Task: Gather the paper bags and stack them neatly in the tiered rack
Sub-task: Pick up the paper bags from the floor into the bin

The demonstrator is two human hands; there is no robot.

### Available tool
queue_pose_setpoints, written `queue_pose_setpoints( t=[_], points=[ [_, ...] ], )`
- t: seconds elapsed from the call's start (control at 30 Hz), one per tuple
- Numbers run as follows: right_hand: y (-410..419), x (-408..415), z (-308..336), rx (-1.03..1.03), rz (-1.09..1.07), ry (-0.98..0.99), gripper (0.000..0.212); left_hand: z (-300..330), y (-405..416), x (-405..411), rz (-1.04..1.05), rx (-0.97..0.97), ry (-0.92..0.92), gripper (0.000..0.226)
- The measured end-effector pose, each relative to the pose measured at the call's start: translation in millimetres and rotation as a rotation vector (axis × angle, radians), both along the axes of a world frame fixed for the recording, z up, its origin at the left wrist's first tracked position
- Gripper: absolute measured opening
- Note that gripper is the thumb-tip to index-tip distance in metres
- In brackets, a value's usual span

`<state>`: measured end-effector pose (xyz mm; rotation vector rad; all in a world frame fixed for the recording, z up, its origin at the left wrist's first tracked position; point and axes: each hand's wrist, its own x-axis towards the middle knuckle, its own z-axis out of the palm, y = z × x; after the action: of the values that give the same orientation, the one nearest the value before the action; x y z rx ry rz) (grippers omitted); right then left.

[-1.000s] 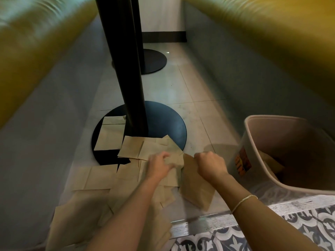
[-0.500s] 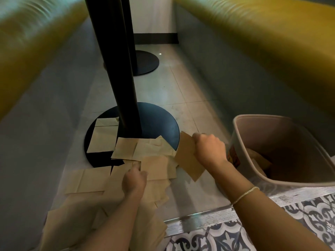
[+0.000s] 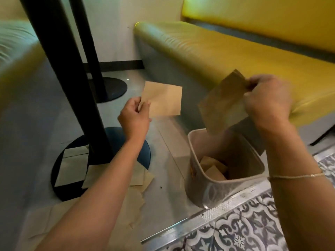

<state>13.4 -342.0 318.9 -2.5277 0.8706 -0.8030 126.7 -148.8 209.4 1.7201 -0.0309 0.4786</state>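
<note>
Both hands (image 3: 135, 117) (image 3: 268, 104) lifted bags (image 3: 164, 101); labels unreadable.

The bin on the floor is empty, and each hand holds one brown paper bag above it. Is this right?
Not quite. The head view shows the bin already has paper bags inside. The rest holds: the left hand and right hand each hold a brown bag.

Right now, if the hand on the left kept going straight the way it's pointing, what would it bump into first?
Probably nothing close. The left hand points up and away, pinching a paper bag. Beyond that lie open floor and the grey bench base, though depth is hard to judge.
</note>
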Motion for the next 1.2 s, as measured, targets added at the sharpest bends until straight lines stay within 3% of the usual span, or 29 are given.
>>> queue_pose_setpoints(
  t=[0.2,0.3,0.47,0.57,0.67,0.73,0.9,1.03,1.2],
  points=[
    [-25.5,-10.0,-46.8,0.086,-0.013,0.335,0.025,25.2,-56.1,-31.7,-0.248,0.239,-0.100,0.011],
    [-21.8,-11.2,-65.3,0.131,0.015,0.315,0.034,8.6,-81.2,-44.5,-0.383,0.442,-0.053,0.012],
    [2.1,4.7,-73.4,0.120,0.131,0.226,0.033,-26.1,-94.1,-56.6,-0.588,0.466,0.146,0.033],
    [23.4,12.4,-86.7,0.099,0.251,0.242,0.030,-44.6,-71.4,-52.7,-0.474,0.432,0.193,0.030],
    [47.1,21.7,-109.2,0.107,0.419,0.313,0.027,-84.8,-25.8,-42.8,-0.286,0.366,0.351,0.018],
    [66.1,29.2,-128.7,0.101,0.539,0.415,0.028,-128.1,12.7,-38.7,-0.173,0.443,0.509,0.016],
    [106.9,37.0,-182.0,0.025,0.721,0.719,0.031,-217.3,101.1,-57.2,-0.046,0.739,1.000,0.040],
    [121.2,35.9,-215.9,-0.018,0.792,0.929,0.034,-249.5,129.5,-68.5,0.021,0.768,1.064,0.054],
    [128.4,39.4,-236.8,-0.022,0.824,0.993,0.034,-267.6,124.0,-64.7,0.098,0.739,1.041,0.064]
  ],
)
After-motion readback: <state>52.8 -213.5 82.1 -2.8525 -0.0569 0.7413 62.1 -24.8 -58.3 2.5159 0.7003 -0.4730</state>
